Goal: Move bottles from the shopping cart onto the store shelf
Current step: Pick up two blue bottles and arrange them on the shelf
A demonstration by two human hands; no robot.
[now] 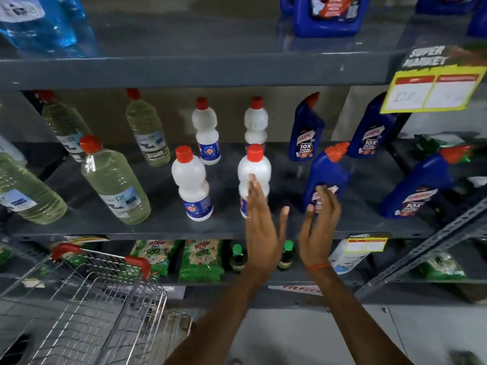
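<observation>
I saw the wire shopping cart (100, 293) at lower left, its basket cut off by the frame. On the grey metal shelf (131, 222) stood a white, waisted, red-capped plastic bottle (253, 169). My left hand (263, 222) lay flat and unclenched against it, hiding its label. My right hand (320, 222) was loose, grasping nothing, before a blue angled-neck bottle (328, 169).
</observation>
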